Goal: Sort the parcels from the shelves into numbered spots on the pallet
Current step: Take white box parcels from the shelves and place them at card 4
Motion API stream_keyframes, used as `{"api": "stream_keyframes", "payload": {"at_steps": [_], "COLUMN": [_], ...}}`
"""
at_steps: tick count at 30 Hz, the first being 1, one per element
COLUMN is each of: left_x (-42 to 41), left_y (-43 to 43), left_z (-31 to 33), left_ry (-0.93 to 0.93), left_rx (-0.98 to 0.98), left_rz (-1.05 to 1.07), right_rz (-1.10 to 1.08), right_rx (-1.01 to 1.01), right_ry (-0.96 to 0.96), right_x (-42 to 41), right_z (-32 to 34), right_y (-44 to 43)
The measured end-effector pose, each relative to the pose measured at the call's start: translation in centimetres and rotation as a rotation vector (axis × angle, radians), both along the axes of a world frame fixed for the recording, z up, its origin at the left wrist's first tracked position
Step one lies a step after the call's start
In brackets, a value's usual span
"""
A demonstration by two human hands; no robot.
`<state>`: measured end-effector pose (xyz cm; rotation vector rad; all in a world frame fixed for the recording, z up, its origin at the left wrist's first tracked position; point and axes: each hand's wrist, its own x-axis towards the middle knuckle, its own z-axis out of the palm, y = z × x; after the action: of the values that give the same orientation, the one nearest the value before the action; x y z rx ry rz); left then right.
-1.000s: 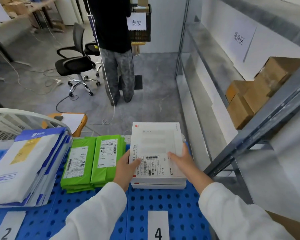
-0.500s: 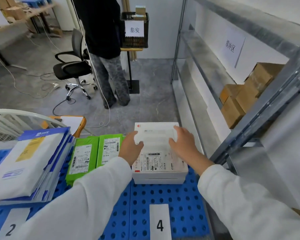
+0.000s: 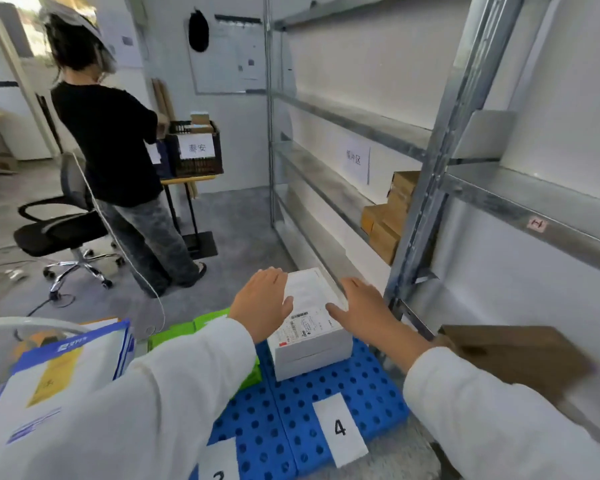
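Starting at your left, a pile of blue-and-white mailers (image 3: 59, 368) lies on the blue pallet (image 3: 326, 386), and the green parcels (image 3: 187, 329) sit just beside it, partly hidden behind your sleeve (image 3: 174, 386). Your left hand (image 3: 262, 306) is open with the fingers straight, spread over the left edge of the white box (image 3: 309, 327); it is not clear whether the thumb touches it. That box lies flat on a second white box (image 3: 312, 363), shipping label up, in the spot just behind label 4 (image 3: 340, 429). Your right hand (image 3: 364, 311) is open too, palm down and fingers straight, at the right edge of the box and gripping nothing.

By the look of it, you are at the end of a placement: the parcel rests in spot 4 and neither hand holds it. Your next move is probably to go right, to the shelves (image 3: 426, 188), where the brown cartons (image 3: 385, 223) wait on the lower level. That calls for lifting both hands clear without nudging the stack, reaching past the upright post, and reading the carton's label before you choose its numbered spot.
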<state>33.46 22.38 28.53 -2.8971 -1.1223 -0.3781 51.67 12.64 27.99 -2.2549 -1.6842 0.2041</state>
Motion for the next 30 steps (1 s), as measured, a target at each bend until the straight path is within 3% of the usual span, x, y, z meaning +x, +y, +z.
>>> {"api": "stream_keyframes", "payload": {"at_steps": [8, 16, 21, 30], "left_x": [-3.8, 0.5, 3.2, 4.4], "left_y": [-6.6, -16.9, -24.7, -42.3], "left_z": [1.1, 5.4, 7.3, 7.6], "left_ry": [0.034, -0.050, -0.086, -0.073], "left_rx": [-0.079, -0.022, 0.023, 0.020], "left_rz": [-0.228, -0.484, -0.697, -0.991], "right_rz": [-0.186, -0.379, -0.520, -0.819], "right_rx": [-0.069, -0.018, 0.034, -0.064], "right_ry": [-0.136, -0.221, -0.289, -0.262], "right_x": [-6.3, -6.6, -6.9, -11.0], "right_z": [0.2, 4.1, 5.8, 6.3], "right_y": [-12.1, -24.8, -33.4, -52.5]}}
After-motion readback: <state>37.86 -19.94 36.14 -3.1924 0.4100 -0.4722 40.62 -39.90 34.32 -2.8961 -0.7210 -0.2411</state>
